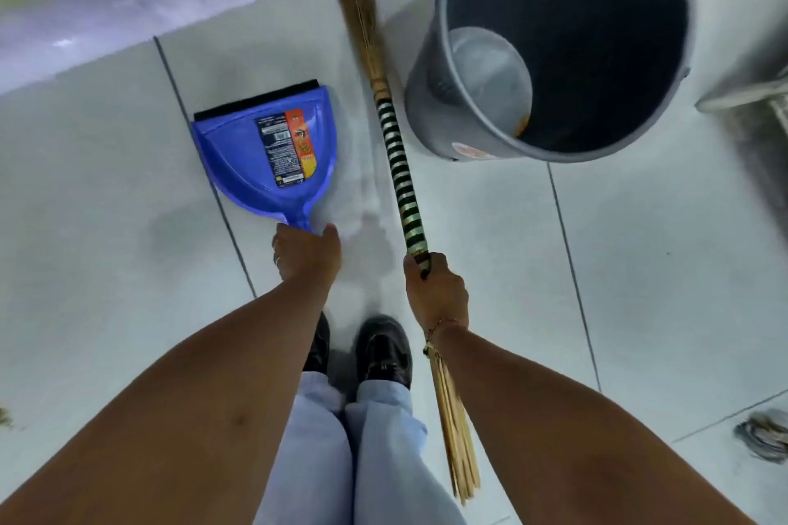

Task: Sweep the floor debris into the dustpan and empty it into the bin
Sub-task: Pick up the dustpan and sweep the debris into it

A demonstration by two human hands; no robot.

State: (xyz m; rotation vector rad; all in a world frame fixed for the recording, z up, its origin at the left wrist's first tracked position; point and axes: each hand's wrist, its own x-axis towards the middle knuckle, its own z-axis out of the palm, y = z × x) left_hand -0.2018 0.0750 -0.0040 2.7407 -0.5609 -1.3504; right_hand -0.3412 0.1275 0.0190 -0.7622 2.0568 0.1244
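The left hand (308,254) grips the handle of the blue dustpan (264,153) lying flat on the floor (106,247), while the right hand (435,290) fingers close around the broom (398,166), beside the grey bin (430,98)

Glossy blue plastic dustpan (264,149), straw broom (396,166), shiny floor tiles (490,234).

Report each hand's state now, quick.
Left hand: closed on the blue dustpan handle.
Right hand: closed on the broom, grip at the lower end of the striped wrapping.
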